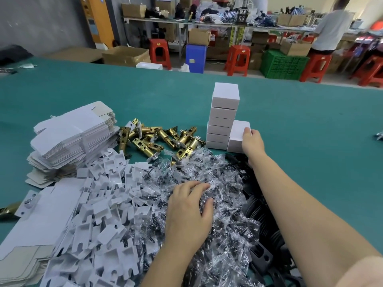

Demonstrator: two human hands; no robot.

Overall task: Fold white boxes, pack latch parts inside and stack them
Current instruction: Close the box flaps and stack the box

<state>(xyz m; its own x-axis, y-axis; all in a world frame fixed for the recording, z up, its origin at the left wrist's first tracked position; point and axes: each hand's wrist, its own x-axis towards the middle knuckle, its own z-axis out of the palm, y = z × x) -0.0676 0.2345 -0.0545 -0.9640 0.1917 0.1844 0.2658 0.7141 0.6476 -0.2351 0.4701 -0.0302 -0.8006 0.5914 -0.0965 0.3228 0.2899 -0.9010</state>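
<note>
Green table (pixel 300 129) under boxes (pixel 224 112), latches (pixel 157 137).

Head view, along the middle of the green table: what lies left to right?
Flat box blanks → brass latches → tall stack of white boxes → white box held by the right hand.

A single wide-angle view from a camera worn on the person's head, looking forward and down over a green worktop (pixel 83 90). It sits close above the two forearms, which reach in from the bottom edge: the left hand (pixel 187 212) near the lower middle, the right hand (pixel 251 141) farther out beside a stack of white boxes (pixel 224 114). The lens bends straight lines at the edges. Beyond the worktop's far edge the view takes in red stools (pixel 237 59) and cluttered benches, somewhat blurred, perhaps from head motion.
</note>
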